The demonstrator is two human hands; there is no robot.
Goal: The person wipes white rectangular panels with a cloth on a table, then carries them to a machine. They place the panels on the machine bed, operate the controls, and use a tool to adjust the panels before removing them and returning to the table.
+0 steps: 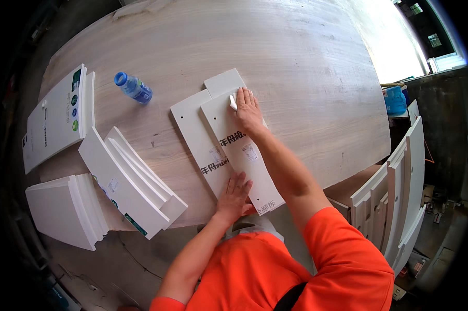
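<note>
Basically, a bare right hand and a bare left hand are working on a long flat white panel with black print.

The panel is lying on top of a second white printed panel, showing at its left, and a plain white piece is poking out past their far ends. All are sitting at the near side of a broad pale wood-grain table. Right hand: fingers nearly straight, close together, holding a small crumpled white wad against the panel's far end; grip partly hidden. Left hand: lying loosely spread, fingers a bit apart, touching near the panel's lower left edge; can't tell if any part is hooking under.

A clear plastic bottle with blue cap and label is standing left of the panels. Three stacks of white boards are resting along the table's left side. More tall white boards are leaning at the right. The person is wearing an orange shirt.
</note>
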